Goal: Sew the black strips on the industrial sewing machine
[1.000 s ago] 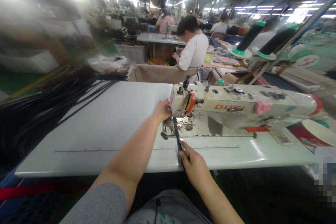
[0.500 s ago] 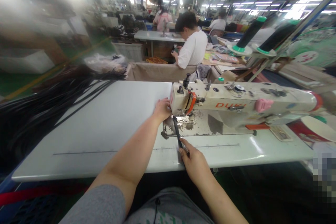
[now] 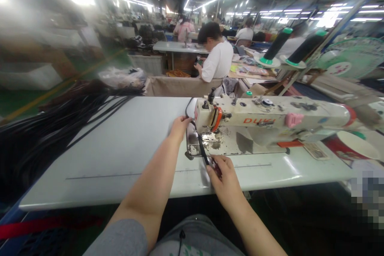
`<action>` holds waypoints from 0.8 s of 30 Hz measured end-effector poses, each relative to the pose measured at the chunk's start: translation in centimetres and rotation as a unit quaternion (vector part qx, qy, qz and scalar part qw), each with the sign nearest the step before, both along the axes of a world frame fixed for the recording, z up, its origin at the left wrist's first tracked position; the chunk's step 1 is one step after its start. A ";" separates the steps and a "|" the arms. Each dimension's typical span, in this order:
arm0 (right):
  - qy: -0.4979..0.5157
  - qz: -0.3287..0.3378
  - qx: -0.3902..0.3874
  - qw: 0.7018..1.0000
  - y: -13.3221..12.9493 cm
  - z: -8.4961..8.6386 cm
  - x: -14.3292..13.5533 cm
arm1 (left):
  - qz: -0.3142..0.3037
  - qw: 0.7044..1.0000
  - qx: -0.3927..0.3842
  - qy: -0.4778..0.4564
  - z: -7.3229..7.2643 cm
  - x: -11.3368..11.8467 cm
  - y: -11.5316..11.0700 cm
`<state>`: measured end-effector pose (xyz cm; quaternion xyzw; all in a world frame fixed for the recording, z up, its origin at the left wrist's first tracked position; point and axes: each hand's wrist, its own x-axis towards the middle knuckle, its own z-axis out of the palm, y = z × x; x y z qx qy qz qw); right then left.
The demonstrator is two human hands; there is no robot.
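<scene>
A narrow black strip (image 3: 203,150) runs front to back under the needle area of a white sewing machine (image 3: 240,114). Behind the needle, my left hand (image 3: 180,126) pinches the strip at the machine head's left side, and its far end curls up beyond my fingertips. In front of the metal bed plate, my right hand (image 3: 223,174) is closed, thumb and fingers at the strip's near end. A dark reddish object (image 3: 216,168) shows inside that hand, mostly hidden by the fingers; its kind is unclear.
Many long black strips (image 3: 78,128) hang over the left end of the white table (image 3: 120,156). Black thread cones (image 3: 276,46) stand at the right rear. A fabric-lined bin (image 3: 177,86) lies behind the table, with a person in a white shirt (image 3: 217,60) beyond it.
My left hand has shifted slightly left, and a curled end of the strip now shows behind it. My right fingers have bent more, exposing the reddish object. The view has turned slightly.
</scene>
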<state>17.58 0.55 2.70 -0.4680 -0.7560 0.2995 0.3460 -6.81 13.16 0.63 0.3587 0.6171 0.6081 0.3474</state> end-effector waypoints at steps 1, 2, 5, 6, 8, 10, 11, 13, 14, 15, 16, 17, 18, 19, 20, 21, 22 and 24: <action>0.010 0.000 0.004 1.000 0.1 0.2 -0.1 | 0.002 0.999 0.008 -0.037 0.0 0.0 -0.5; 0.019 0.003 0.006 1.000 0.1 0.4 -0.2 | 0.003 0.997 0.017 -0.071 0.1 0.0 -1.1; 0.040 0.033 -0.010 0.999 0.2 1.2 -1.0 | 0.011 0.989 0.042 -0.144 0.2 -0.4 -3.4; 0.045 0.046 -0.030 0.998 0.2 1.3 -1.4 | 0.015 0.986 0.047 -0.158 0.3 -0.6 -4.3; 0.059 0.080 -0.103 0.990 0.2 1.5 -2.4 | 0.026 0.983 0.057 -0.175 0.3 -0.8 -6.2; 0.086 0.115 -0.193 0.971 0.3 1.5 -3.6 | 0.042 0.980 0.073 -0.183 0.3 -0.9 -8.0; 0.103 0.128 -0.232 0.959 0.4 1.4 -4.2 | 0.051 0.979 0.081 -0.181 0.3 -0.9 -8.8; 0.133 0.137 -0.287 0.939 0.7 1.1 -5.4 | 0.070 0.979 0.097 -0.164 0.4 -0.8 -10.5; 0.144 0.138 -0.306 0.931 0.9 0.9 -6.0 | 0.079 0.981 0.102 -0.146 0.5 -0.7 -11.4; 0.154 0.139 -0.323 0.924 1.1 0.8 -6.5 | 0.084 0.984 0.102 -0.121 0.5 -0.7 -12.2; 0.164 0.140 -0.336 0.917 1.4 0.7 -7.0 | 0.086 0.987 0.101 -0.090 0.7 -0.6 -13.0; 0.173 0.139 -0.346 0.912 1.6 0.6 -7.5 | 0.086 0.990 0.098 -0.057 0.8 -0.6 -13.8; 0.180 0.138 -0.353 0.908 1.9 0.6 -7.9 | 0.084 0.992 0.095 -0.025 1.0 -0.5 -14.6; 0.187 0.135 -0.360 0.904 2.1 0.5 -8.3 | 0.081 0.993 0.091 0.004 1.2 -0.5 -15.3; 0.195 0.132 -0.366 0.900 2.3 0.5 -8.7 | 0.078 0.993 0.088 0.025 1.3 -0.5 -15.9; 0.204 0.130 -0.374 0.895 2.5 0.5 -9.1 | 0.078 0.992 0.088 0.038 1.4 -0.5 -16.5; 0.214 0.129 -0.383 0.889 2.7 0.5 -9.4 | 0.080 0.992 0.089 0.043 1.5 -0.5 -17.0; 0.238 0.136 -0.405 0.872 2.9 0.6 -9.9 | 0.083 0.992 0.090 0.044 1.5 -0.5 -17.9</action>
